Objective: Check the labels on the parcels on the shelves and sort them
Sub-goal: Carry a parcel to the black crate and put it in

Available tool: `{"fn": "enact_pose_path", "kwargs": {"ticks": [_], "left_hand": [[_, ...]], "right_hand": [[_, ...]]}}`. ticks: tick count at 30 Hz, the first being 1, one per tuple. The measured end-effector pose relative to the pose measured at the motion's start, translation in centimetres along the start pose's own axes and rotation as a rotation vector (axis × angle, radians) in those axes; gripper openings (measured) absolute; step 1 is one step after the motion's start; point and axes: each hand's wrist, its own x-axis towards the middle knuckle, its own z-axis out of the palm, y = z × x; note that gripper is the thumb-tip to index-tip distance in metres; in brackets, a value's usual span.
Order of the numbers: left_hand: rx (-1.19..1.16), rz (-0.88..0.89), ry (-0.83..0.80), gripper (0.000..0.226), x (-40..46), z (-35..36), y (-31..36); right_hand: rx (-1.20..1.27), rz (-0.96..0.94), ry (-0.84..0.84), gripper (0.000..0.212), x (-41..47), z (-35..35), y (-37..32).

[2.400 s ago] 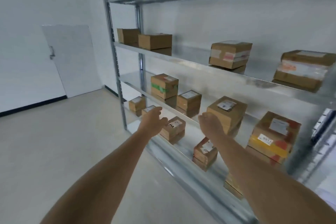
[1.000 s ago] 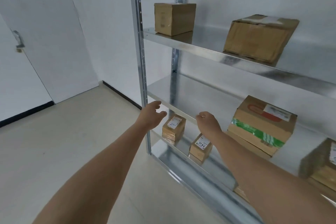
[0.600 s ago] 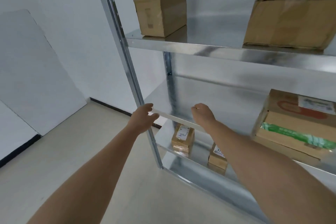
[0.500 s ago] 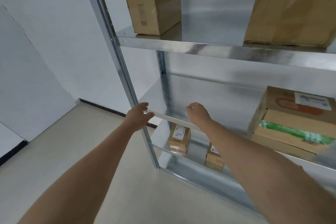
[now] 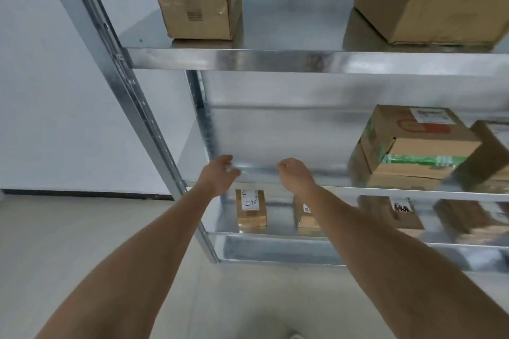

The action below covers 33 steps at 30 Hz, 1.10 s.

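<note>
Head view: both bare hands reach to the front lip of the galvanised steel middle shelf (image 5: 275, 173). The left hand (image 5: 217, 176) has loosely curled fingers holding nothing; the right hand (image 5: 296, 173) is curled downward, its grip hidden. A green-taped cardboard parcel (image 5: 413, 146) sits right on this shelf. A small boxy labelled parcel (image 5: 250, 208) stands below, between the forearms.

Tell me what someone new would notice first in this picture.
Two bare forearms stretch up from below, with the left hand and right hand at the front edge of the middle shelf, holding nothing. A box with green tape sits at that shelf's right. Below the hands, a small parcel shows a handwritten label.
</note>
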Motion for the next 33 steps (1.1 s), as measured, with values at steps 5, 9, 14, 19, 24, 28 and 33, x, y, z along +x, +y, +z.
{"fn": "enact_pose_path", "kwargs": {"ticks": [5,9,14,19,24,28,33], "left_hand": [[-0.003,0.033,-0.061,0.058,1.2,-0.8,-2.3],[-0.013,0.045,-0.088,0.057,1.7,-0.9,-3.0],[-0.092,0.052,-0.115,0.047,2.4,1.3,-5.6],[-0.120,0.018,-0.110,0.030,3.7,8.3,-13.0],[-0.084,0.005,-0.096,0.026,6.9,16.5,-19.9],[-0.149,-0.034,0.019,0.035,11.7,21.9,-24.9],[-0.361,-0.061,0.122,0.038,18.2,27.5,-30.7]], "right_hand": [[0.002,0.051,0.039,0.038,-0.9,3.2,0.2],[0.026,0.079,0.063,0.035,-0.9,4.6,0.6],[0.010,0.050,0.044,0.036,0.1,6.6,2.3],[0.066,0.019,0.042,0.038,1.8,12.3,8.9],[0.058,0.024,0.063,0.032,5.4,18.2,17.9],[0.077,0.048,0.086,0.033,10.5,22.5,23.8],[0.194,0.129,0.077,0.050,17.6,27.7,29.9]]}}
